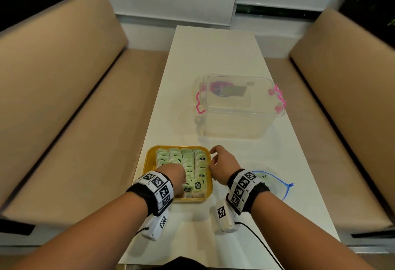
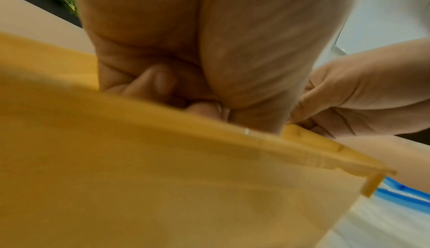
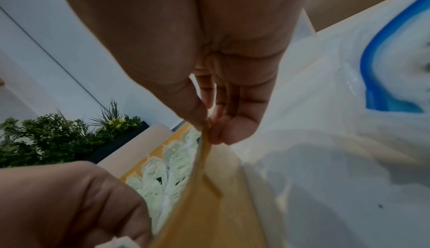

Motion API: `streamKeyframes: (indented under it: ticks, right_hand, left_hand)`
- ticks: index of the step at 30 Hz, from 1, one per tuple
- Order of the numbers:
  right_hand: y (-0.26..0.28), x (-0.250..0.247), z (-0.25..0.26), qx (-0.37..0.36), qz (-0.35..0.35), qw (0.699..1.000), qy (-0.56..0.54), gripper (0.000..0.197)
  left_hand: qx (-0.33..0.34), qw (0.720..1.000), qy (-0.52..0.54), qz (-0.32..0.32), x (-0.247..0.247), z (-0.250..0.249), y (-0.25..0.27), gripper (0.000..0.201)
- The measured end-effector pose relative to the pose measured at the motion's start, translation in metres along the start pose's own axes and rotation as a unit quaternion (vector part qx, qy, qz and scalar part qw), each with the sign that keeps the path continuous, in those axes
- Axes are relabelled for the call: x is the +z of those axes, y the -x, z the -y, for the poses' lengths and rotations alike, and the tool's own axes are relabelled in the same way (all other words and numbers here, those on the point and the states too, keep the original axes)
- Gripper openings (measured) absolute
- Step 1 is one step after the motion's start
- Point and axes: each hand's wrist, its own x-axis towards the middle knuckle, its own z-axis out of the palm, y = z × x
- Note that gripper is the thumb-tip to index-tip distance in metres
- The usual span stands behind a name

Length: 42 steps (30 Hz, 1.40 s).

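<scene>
Two tan benches [image 1: 64, 98] flank us, one well to either side of the yellow box [image 1: 147, 162]. The white table [image 1: 213, 56] runs long and bare beyond the box. Its left edge lies just beside the box's left wall, and more free surface opens to the box's right. A clear tub [image 1: 235, 124] with pink latches stands beyond the box and slightly right, apart from it. A blue-rimmed lid [image 1: 275, 178] lies flat to the box's right, past our right wrist.

The box is square, shallow and round-cornered. It is packed with upright rows of pale green sachets [image 1: 188, 162], some showing dark labels.

Our left hand [image 1: 173, 175] dips into the box's near half, knuckles up. Its fingers [image 2: 151, 82] are curled together, thumb against fingertip, with a white sliver of one sachet [image 2: 224, 111] pinched between. Our right hand [image 1: 222, 165] sits at the box's right wall, its thumb and fingers [image 3: 221, 132] clamped on the rim.
</scene>
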Motion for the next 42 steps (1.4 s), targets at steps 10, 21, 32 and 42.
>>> streamKeyframes:
  ticks: [10, 21, 32, 42]
  right_hand:
    - [0.011, -0.042, -0.029, -0.024, -0.038, 0.998, -0.047, 0.017]
    - [0.025, -0.119, -0.130, 0.112, -0.048, 0.968, 0.220, 0.065]
    - [0.022, -0.123, -0.179, 0.067, 0.005, 0.992, 0.106, 0.045]
    - [0.021, -0.122, -0.191, 0.006, 0.024, 0.999, 0.032, 0.031]
  left_hand:
    - [-0.001, 0.989, 0.073, -0.126, -0.043, -0.027, 0.013, 0.029]
    - [0.176, 0.964, 0.162, -0.112, -0.018, -0.183, -0.023, 0.016]
    - [0.045, 0.974, 0.194, -0.105, 0.041, -0.224, -0.062, 0.023]
    - [0.011, 0.986, 0.144, -0.083, 0.037, -0.238, -0.062, 0.047]
